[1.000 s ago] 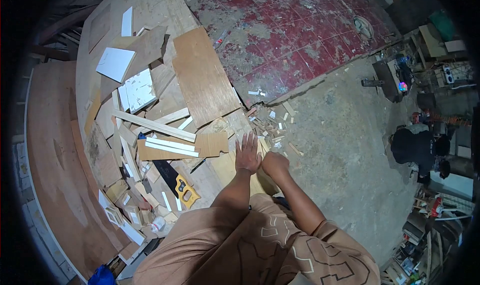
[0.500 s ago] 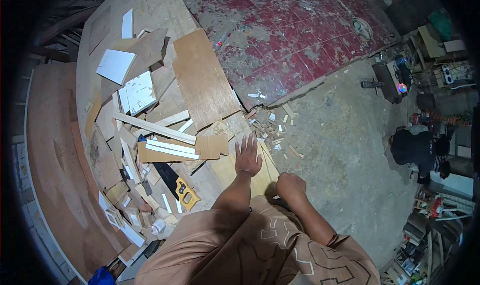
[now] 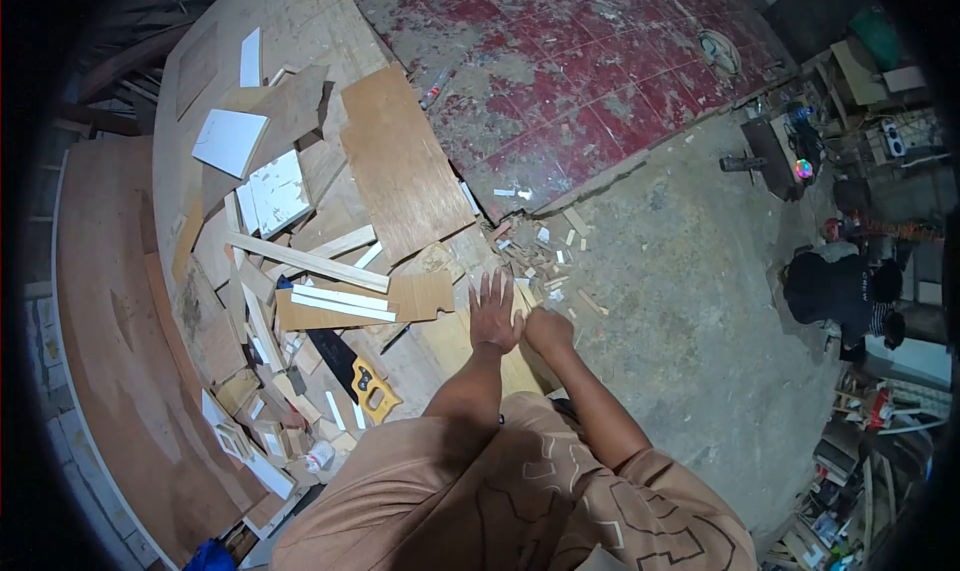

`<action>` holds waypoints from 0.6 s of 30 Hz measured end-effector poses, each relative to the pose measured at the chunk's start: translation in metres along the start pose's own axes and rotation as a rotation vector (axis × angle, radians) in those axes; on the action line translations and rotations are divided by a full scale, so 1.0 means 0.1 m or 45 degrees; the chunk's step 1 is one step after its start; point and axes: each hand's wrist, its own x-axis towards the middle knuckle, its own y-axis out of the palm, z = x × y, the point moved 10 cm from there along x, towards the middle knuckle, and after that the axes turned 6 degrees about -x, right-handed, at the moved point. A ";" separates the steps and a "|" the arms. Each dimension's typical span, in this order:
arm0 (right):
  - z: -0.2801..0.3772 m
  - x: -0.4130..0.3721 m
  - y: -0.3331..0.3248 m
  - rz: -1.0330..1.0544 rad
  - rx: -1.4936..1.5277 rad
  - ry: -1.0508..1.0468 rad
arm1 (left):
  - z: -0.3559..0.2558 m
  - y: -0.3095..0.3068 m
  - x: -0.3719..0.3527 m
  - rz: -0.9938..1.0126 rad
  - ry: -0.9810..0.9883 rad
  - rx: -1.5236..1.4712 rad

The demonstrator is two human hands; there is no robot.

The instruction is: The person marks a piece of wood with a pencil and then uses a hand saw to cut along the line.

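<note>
My left hand [image 3: 492,316] lies flat with its fingers spread on a pale wooden board [image 3: 448,346]. Closed in a fist, my right hand [image 3: 549,331] is at the board's right edge, close beside the left thumb. Whatever it grips is hidden by the fingers. Left of my hands lies a handsaw [image 3: 375,391] with a yellow handle and a dark blade. Just above the saw, white strips [image 3: 345,302] rest on a brown piece of board [image 3: 418,296].
A brown plywood sheet [image 3: 405,161], white panels [image 3: 230,141] and a long wooden strip [image 3: 310,261] lie to the left. Small wood scraps [image 3: 540,261] litter the concrete floor [image 3: 660,371] past my hands. A person in dark clothes [image 3: 830,291] crouches at the far right.
My right hand has moved forward and left along the board's edge, up to the left hand. The left hand keeps its place, flat on the board.
</note>
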 end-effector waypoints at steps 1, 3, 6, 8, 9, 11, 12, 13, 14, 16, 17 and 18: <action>-0.03 -0.10 -0.02 0.022 -0.034 -0.018 | 0.02 -0.02 0.03 0.046 -0.025 -0.033; -0.12 -0.52 -0.08 0.136 -0.113 -0.007 | 0.01 -0.04 -0.01 0.030 -0.012 -0.065; -0.10 -1.11 -0.50 0.260 -0.166 0.024 | 0.01 -0.08 0.02 0.000 0.004 -0.101; -0.12 -1.20 -0.51 0.317 -0.178 0.038 | -0.01 -0.07 0.00 0.003 0.007 -0.112; -0.13 -1.16 -0.53 0.279 -0.162 0.050 | -0.02 -0.08 0.00 -0.001 0.010 -0.103; -0.11 -1.01 -0.47 0.237 -0.141 0.047 | 0.00 -0.11 -0.01 -0.012 0.007 -0.082; -0.10 -0.87 -0.40 0.197 -0.156 0.028 | 0.00 -0.10 -0.01 -0.021 0.014 -0.076; -0.08 -0.79 -0.40 0.155 -0.170 0.013 | 0.00 -0.09 -0.01 -0.029 0.026 -0.074; -0.06 -0.72 -0.38 0.145 -0.167 0.010 | 0.00 -0.10 0.01 -0.037 0.030 -0.068; 0.07 -0.69 -0.40 0.061 -0.147 -0.063 | 0.01 -0.09 -0.03 -0.009 0.048 -0.089; 0.09 -0.71 -0.38 0.060 -0.143 -0.060 | 0.01 -0.09 -0.05 -0.007 0.052 -0.088; 0.12 -0.74 -0.36 0.057 -0.137 -0.086 | 0.00 -0.11 -0.05 -0.002 0.049 -0.087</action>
